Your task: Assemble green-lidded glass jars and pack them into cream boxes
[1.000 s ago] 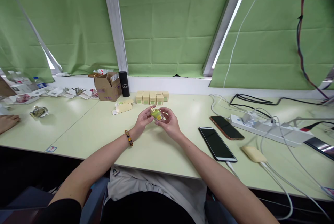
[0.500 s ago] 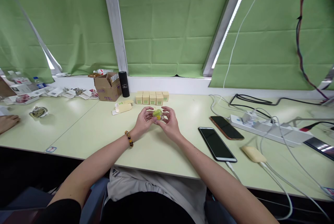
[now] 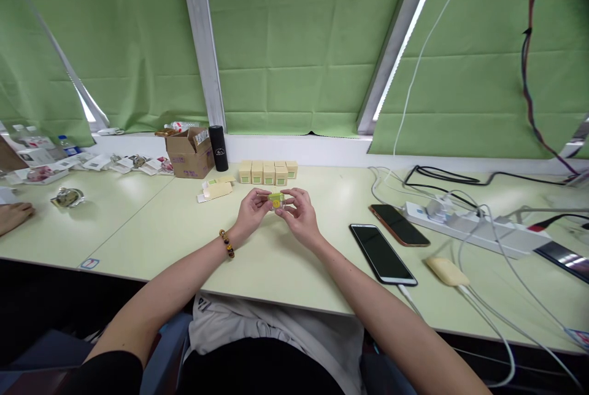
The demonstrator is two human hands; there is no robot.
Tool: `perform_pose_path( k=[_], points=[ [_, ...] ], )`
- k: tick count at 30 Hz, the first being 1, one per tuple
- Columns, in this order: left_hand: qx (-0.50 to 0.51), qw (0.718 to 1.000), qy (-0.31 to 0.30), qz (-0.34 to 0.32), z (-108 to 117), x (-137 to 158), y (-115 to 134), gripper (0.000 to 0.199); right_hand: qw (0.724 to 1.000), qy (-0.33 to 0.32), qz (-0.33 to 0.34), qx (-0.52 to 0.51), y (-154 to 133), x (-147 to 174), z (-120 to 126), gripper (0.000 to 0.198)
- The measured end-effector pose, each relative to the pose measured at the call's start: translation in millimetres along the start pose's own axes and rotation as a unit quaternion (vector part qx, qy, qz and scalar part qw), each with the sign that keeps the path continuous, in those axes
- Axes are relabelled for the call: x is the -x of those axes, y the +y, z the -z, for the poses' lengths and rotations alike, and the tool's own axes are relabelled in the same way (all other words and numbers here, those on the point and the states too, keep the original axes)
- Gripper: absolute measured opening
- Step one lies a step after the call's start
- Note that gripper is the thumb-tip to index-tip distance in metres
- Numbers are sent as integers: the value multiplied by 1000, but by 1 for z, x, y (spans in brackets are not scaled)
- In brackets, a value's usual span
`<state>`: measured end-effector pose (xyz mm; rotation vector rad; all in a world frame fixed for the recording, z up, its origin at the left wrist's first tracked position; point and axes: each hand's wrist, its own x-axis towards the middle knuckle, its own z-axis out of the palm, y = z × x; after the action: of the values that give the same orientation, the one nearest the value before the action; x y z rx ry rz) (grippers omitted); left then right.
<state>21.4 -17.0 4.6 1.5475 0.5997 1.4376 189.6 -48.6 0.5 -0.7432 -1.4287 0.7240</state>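
Between my two hands is a small clear container with a green top (image 3: 277,199) and a yellow spot on its front; its exact kind is too small to make out. My left hand (image 3: 253,210) pinches it from the left side with thumb and fingers. From the right, the fingertips and thumb of my right hand (image 3: 300,214) close on the other side. Both hands are just above the table (image 3: 184,241). Beyond my left hand lies an opened, flattened cream carton (image 3: 216,189). Several small closed cream boxes (image 3: 269,174) with green labels stand in rows behind my hands.
A cardboard box (image 3: 188,156) and a black bottle (image 3: 219,148) stand at the back. To the right lie two phones (image 3: 384,254), a cream charging case (image 3: 447,272), cables and a white power strip (image 3: 473,232). Another person's hand (image 3: 16,216) rests far left near a wrapped item (image 3: 68,197).
The small container has been turned between my fingers: its green top now looks flatter and faces differently, and the yellow spot has shifted slightly left. My hands have barely moved.
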Motion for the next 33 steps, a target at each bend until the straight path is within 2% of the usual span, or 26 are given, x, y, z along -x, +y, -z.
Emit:
perform_pose_path(
  k=[5,11,15,17,20,23,25,29,33],
  points=[
    [-10,1000,14,-17,1,-2,-3,47,1000,-4,1,1,1,0,0,44],
    [-35,999,27,-4,-1,0,-7,48,997,-5,19,78,7,5,-3,61],
    [-39,999,7,-12,-2,3,-3,45,993,16,39,114,7,6,-4,53],
    [-30,999,3,-26,-2,4,1,43,997,16,30,70,6,4,-3,52],
    [-13,999,7,-31,0,3,4,41,998,10,-19,-64,4,0,0,55],
    [-16,999,22,-26,2,2,5,37,978,2,-80,-195,4,-6,5,53],
    [-28,999,32,-26,3,2,3,34,962,-4,-117,-247,4,-9,9,50],
    [-57,997,51,-20,5,1,-2,29,953,7,-171,-251,9,-12,15,47],
    [-85,993,86,-8,9,-3,-7,22,956,31,-179,-229,15,-14,18,43]
  ],
)
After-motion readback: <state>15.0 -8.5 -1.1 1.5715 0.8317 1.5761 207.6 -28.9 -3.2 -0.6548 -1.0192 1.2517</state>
